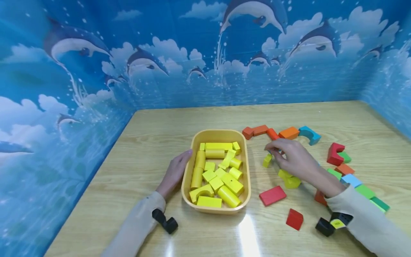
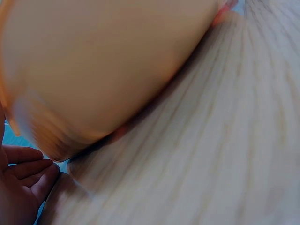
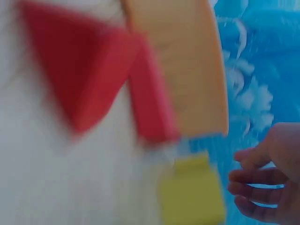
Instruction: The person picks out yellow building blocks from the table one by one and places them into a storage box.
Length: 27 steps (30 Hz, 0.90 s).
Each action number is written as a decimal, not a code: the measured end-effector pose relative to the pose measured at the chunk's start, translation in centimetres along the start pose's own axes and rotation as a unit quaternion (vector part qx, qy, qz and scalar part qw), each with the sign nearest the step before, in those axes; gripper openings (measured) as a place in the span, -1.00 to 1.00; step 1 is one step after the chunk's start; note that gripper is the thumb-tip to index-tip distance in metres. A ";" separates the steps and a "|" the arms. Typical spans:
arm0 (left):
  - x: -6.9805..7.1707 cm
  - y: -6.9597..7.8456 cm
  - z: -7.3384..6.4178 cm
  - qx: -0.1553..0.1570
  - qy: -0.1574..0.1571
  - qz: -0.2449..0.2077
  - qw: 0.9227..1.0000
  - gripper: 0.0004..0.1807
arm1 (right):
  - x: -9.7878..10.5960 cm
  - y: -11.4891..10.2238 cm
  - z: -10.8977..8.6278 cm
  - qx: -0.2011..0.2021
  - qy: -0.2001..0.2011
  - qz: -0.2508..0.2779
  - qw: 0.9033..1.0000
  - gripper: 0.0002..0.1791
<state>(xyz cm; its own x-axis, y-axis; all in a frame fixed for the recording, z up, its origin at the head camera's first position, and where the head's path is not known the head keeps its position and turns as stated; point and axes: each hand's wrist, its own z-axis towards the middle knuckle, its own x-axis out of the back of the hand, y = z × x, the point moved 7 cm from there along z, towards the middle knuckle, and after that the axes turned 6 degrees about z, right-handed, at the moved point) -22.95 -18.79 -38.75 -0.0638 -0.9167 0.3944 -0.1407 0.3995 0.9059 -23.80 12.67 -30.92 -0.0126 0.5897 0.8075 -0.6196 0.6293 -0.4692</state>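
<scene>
A tan plastic tray [image 1: 248,178] holds several yellow blocks: cylinders, cubes, flat pieces and an arch. My left hand [image 1: 176,171] rests against its left wall, fingers extended; in the left wrist view, the fingertips of that hand [image 2: 28,176] lie close to the tray's lower corner. To the right of the tray, my right hand [image 1: 290,157] hovers over loose blocks with loosely bent fingers. Just below its fingertips is a small yellow block [image 1: 267,160]. More yellow blocks [image 1: 291,182] lie under the palm. In the right wrist view, nothing shows between the fingers of the right hand [image 3: 262,180].
A flat red block [image 1: 272,195] and a smaller red block [image 1: 294,219] lie right of the tray. Orange-red blocks [image 1: 260,130] and a blue arch [image 1: 309,134] sit behind the right hand. Green, blue and red pieces [image 1: 365,191] spread along the right.
</scene>
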 end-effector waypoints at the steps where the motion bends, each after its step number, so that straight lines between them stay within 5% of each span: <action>1: 0.0 0.1 0.0 0.000 0.000 0.003 1.000 -0.27 | 0.2 0.7 -0.7 -0.002 -0.006 -0.002 1.000 -0.74; 8: 0.0 0.3 0.1 0.004 -0.003 0.011 1.000 -0.29 | 0.8 3.3 -4.1 0.002 -0.055 0.007 0.998 -0.75; 18: -0.2 -0.1 -0.1 0.007 0.001 -0.001 1.000 -0.28 | 1.4 3.1 -4.8 0.053 -0.079 0.008 0.995 -0.54; 27: -0.1 0.0 -0.1 0.002 0.001 -0.005 1.000 -0.28 | 2.6 3.1 -5.6 0.011 -0.171 0.137 0.976 -0.77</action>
<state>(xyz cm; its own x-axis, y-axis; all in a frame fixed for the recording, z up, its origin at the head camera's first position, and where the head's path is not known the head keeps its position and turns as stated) -22.85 -18.67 -38.77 -0.0604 -0.9208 0.3854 -0.1461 0.3901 0.9091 -21.38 18.96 -32.26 -0.4382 0.5288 0.7269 -0.5736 0.4581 -0.6791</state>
